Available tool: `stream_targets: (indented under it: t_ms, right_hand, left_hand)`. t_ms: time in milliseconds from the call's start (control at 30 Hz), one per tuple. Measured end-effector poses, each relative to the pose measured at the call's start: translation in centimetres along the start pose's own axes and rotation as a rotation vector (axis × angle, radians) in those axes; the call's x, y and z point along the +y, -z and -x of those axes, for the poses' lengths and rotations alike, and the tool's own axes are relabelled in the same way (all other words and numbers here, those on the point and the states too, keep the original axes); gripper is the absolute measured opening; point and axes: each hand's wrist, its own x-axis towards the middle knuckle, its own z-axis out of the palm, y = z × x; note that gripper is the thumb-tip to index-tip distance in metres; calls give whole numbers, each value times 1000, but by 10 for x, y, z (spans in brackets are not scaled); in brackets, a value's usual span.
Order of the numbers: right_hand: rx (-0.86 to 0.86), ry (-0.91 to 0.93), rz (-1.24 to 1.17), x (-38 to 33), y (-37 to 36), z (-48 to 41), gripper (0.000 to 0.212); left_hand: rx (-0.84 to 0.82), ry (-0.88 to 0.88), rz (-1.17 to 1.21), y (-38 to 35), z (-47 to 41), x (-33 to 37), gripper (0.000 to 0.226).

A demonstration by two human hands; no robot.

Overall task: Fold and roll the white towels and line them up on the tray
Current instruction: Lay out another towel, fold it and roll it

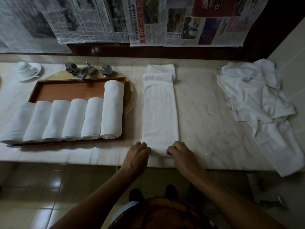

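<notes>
A white towel folded into a long narrow strip (159, 109) lies on the marble counter, running away from me. My left hand (138, 154) and my right hand (179, 154) pinch its near end at the two corners, fingers curled over the edge. To the left a brown wooden tray (66, 90) holds several rolled white towels (92, 119) side by side, the rightmost roll (113, 109) longer than the others. A heap of unfolded white towels (257, 100) sits at the right end of the counter, one hanging over the front edge.
A metal tap with two handles (87, 71) stands behind the tray over a round basin rim. A white cup on a saucer (28, 70) sits at the back left. Newspapers (148, 20) cover the wall behind. Tiled floor lies below the counter edge.
</notes>
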Motion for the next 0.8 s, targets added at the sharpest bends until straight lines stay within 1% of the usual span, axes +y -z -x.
stream_targets:
  t_ms: [100,200,300,400,467,533,600,667,733,800]
  right_hand:
    - [69,39,11,5,-10,10,31]
    - [86,95,30,10,-9,9,36]
    - [57,99,71,11,-3,1,37]
    - [5,89,68,10,4,-2,34]
    - [-33,66,7,10,7,-1,32]
    - [-68,2,-101,11,8,-2,32]
    - [-22,-27,-146,11,6,0,36]
    - [83,31,-61,7,0,7,43]
    - [155,142,27,-3,-9,22,50]
    - [94,207,107,-10,-22,36,64]
  left_hand:
    - [-18,-38,-47,-7,10,-6,16]
    - [-21,-40,-16,-5,11,-10,27]
    - [-14,-21,28,-2,4,-11,28]
    - [-55,-31,28,2,0,-12,27]
    - [-49,33,104,10,0,-11,27]
    - [-28,126,206,18,-1,-12,20]
    - [-15,191,276,22,-6,-15,11]
    - [-1,268,343,25,-10,-17,8]
    - [0,309,381,28,-12,-17,10]
    - [-8,328,396,27,-14,-15,13]
